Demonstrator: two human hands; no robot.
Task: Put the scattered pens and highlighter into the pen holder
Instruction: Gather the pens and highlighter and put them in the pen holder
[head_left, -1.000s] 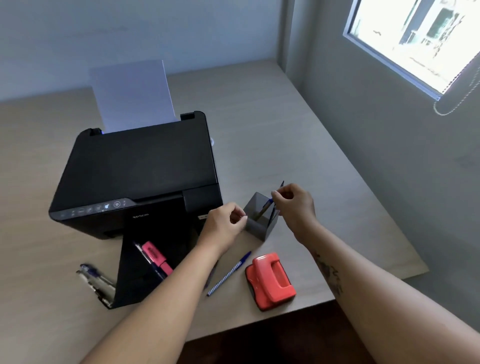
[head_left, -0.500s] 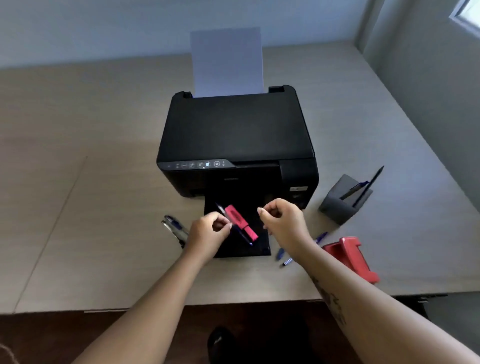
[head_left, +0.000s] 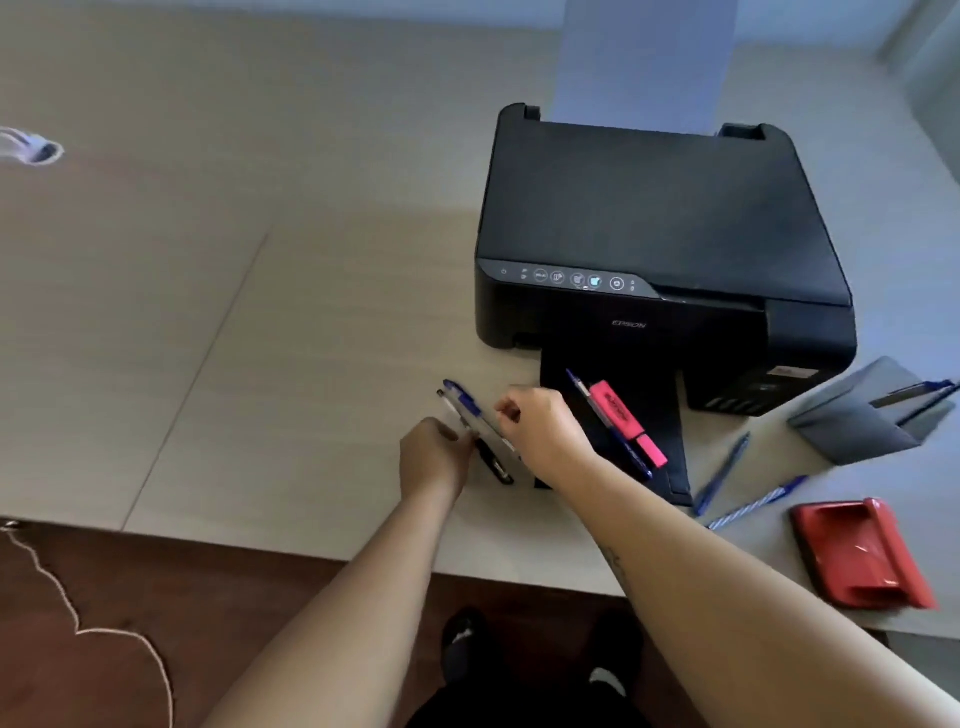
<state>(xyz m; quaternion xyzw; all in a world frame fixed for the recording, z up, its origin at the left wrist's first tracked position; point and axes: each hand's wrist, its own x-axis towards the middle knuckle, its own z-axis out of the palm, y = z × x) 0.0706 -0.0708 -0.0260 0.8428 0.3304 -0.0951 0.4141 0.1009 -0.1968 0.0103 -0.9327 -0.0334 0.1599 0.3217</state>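
Pen cluster lies on desk left of printer tray; both hands have moved onto it from the highlighter. Left hand and right hand pinch-curled at the pens, grip unconfirmed. Pink highlighter untouched on tray; grey pen holder far right already holds pens.

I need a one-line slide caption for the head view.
Both hands reach the pens lying left of the printer; pink highlighter waits.

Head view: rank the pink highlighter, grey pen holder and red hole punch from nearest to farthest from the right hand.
From the right hand:
1. Pink highlighter, just right of it on the printer's output tray.
2. Grey pen holder, far right by the printer.
3. Red hole punch, near the table's front right edge; close to the holder's distance.
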